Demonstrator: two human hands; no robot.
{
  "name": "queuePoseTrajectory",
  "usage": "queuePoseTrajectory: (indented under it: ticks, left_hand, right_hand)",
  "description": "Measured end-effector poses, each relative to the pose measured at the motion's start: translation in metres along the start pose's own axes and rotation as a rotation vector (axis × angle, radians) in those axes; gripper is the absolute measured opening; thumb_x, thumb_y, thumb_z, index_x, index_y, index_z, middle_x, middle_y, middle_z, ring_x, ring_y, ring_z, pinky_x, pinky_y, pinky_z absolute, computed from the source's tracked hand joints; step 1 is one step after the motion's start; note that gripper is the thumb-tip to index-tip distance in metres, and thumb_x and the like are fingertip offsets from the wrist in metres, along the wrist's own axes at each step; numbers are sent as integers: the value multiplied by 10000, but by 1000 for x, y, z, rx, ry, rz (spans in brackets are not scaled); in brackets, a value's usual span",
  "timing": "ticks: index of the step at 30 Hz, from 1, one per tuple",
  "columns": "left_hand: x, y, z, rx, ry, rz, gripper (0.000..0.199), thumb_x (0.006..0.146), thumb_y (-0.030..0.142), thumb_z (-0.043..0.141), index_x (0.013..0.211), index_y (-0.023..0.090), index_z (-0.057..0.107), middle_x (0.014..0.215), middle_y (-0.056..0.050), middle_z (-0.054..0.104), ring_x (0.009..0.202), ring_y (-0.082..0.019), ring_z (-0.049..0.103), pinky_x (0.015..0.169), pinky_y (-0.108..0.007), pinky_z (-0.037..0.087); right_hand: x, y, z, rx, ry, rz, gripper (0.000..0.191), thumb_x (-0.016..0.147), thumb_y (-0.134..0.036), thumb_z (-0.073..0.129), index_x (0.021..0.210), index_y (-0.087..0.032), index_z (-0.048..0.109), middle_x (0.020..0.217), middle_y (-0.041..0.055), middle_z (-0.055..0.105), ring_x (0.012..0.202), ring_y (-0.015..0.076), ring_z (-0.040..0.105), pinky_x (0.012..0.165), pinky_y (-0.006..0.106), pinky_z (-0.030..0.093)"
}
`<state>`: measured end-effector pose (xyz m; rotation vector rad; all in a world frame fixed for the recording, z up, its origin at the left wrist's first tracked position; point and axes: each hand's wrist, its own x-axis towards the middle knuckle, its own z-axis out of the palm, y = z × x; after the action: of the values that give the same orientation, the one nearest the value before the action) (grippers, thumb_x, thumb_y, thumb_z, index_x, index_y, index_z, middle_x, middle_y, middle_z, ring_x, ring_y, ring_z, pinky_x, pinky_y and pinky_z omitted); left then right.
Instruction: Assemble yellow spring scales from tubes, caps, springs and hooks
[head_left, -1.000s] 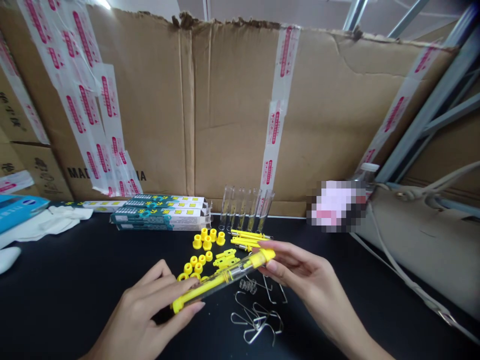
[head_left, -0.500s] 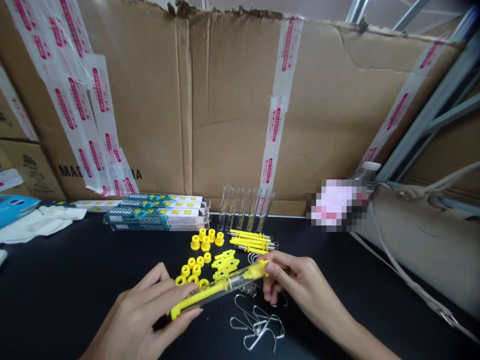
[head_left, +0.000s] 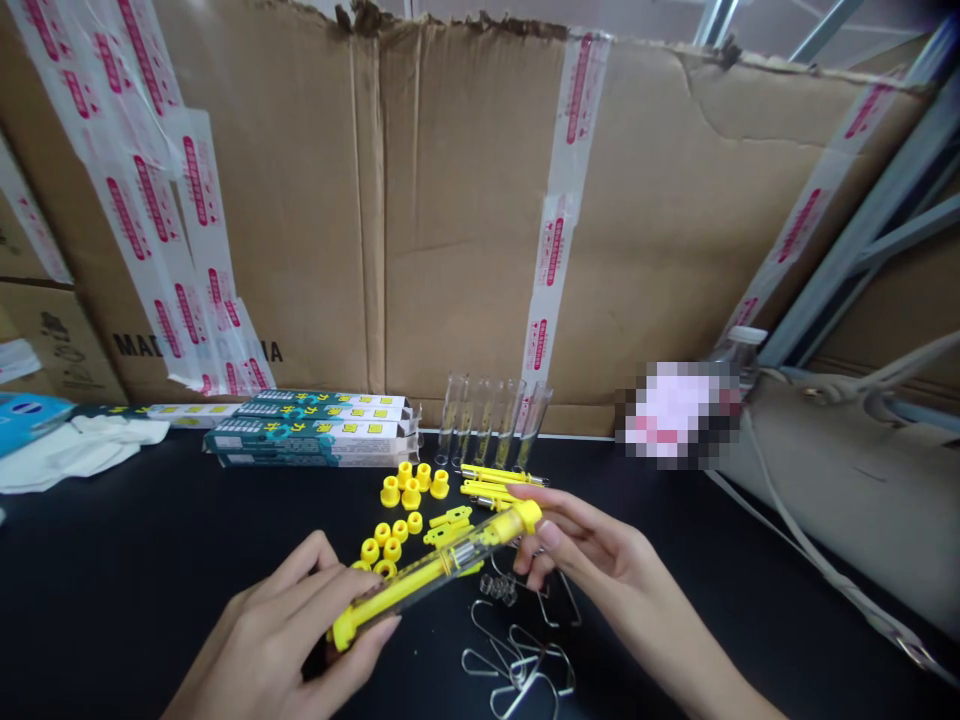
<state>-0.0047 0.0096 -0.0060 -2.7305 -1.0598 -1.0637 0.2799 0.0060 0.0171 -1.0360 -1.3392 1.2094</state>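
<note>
My left hand (head_left: 289,625) is closed around the lower left end of a tubular spring scale (head_left: 420,575), a clear tube with a yellow rod and a metal spring inside. The tube is tilted, its right end higher, with a yellow cap at each end. At the upper right cap (head_left: 529,516), my right hand (head_left: 592,555) has its thumb and index finger around it. Beneath that hand is a bent wire hook (head_left: 576,600); whether the fingers hold it I cannot tell. Small coil springs (head_left: 499,588) and a pile of metal hooks (head_left: 517,665) lie below the tube.
Behind the hands are yellow caps (head_left: 411,492), yellow rings (head_left: 392,548), flat yellow pieces (head_left: 450,520) and yellow rods with springs (head_left: 502,476). Several clear tubes (head_left: 484,425) stand upright beside printed boxes (head_left: 315,440). A large cardboard box (head_left: 465,200) rises behind; a bag (head_left: 847,500) sits right.
The right end of the spring scale has risen slightly. My right fingers have loosened and shifted, so the upper cap's flange now shows at the tube's end.
</note>
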Motion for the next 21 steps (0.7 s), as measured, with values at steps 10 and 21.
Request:
queuePoseTrajectory:
  ticks: [10, 21]
  left_hand:
    - [-2, 7, 3, 25, 123, -140, 68, 849, 227, 639, 907, 251, 664, 821, -4, 604, 830, -205, 558, 731, -288, 472]
    - [-11, 5, 6, -9, 117, -185, 112, 944, 337, 628, 1022, 286, 692, 986, -28, 627, 1000, -241, 545, 826, -301, 467]
  right_hand:
    - [-6, 1, 4, 76, -2, -28, 239, 872, -400, 766, 1019, -217, 722, 806, 31, 782, 699, 139, 717, 677, 229, 581]
    - [-12, 2, 18, 93, 7, -19, 280, 842, -409, 790, 1061, -241, 742, 808, 38, 806, 703, 155, 738, 718, 265, 598]
